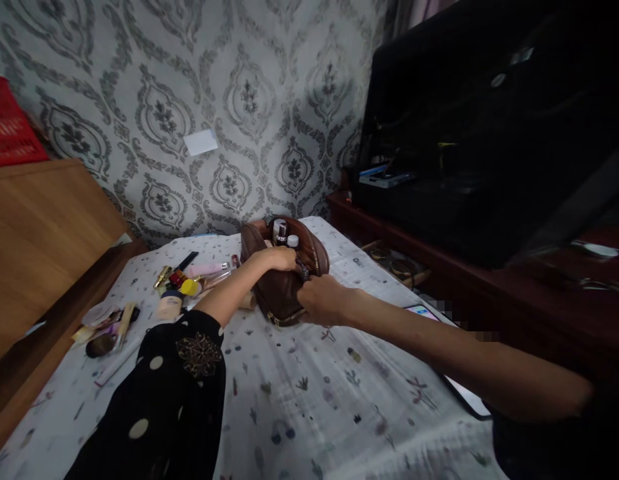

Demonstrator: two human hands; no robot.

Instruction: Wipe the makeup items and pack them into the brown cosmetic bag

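A brown cosmetic bag (282, 293) stands unzipped on the patterned cloth, its zipper pull at the lower front. Several bottles with silver and white caps, among them a silver-capped bottle (282, 231), poke up inside it. My left hand (283, 259) is at the bag's mouth with its fingers curled down; a small dark item shows beside the fingertips, and what they hold I cannot make out. Closed on the bag's right front edge is my right hand (319, 300). Left of the bag lie a yellow-capped item (190, 287), a cream jar (169, 305) and a pink tube (207, 269).
Makeup brushes (123, 323) and a powder brush (100, 345) lie at the cloth's left side. A phone (466, 397) rests under my right forearm. A large dark television (469, 133) stands at right above an open drawer (396, 263). A wooden board (49, 227) rises at left.
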